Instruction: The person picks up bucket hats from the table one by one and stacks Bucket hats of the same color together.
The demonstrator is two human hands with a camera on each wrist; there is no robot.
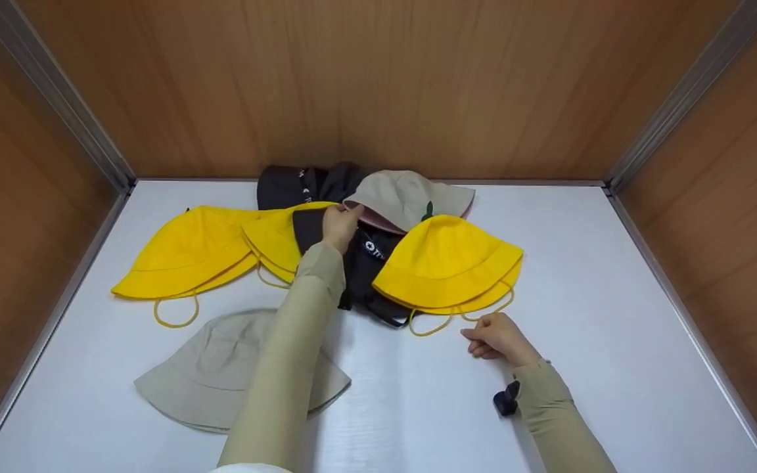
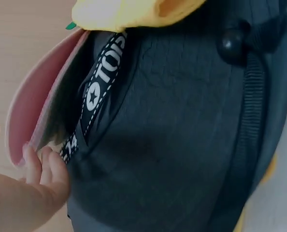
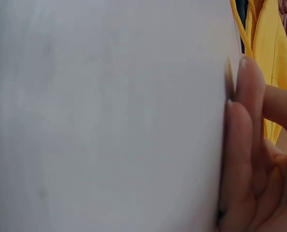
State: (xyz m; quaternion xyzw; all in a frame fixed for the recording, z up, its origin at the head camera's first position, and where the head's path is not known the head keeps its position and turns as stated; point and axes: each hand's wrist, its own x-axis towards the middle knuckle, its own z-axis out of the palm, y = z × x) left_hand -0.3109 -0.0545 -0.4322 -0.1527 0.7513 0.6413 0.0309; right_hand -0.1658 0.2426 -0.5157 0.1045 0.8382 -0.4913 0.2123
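Observation:
My left hand reaches into the hat pile at the back. In the left wrist view its fingers touch the brim of a beige bucket hat with pink lining, while the thumb stands apart from the brim. Beneath it lies a black hat with a lettered band. My right hand rests by the table, loosely curled and holding nothing, just below the cords of a yellow hat. The beige hat's crown shows in the head view, partly behind that yellow hat.
Another yellow hat lies on the left, overlapping a further yellow hat. A dark hat is against the back wall. A plain grey-beige hat lies in front, partly under my left forearm. Wooden panels enclose the white table.

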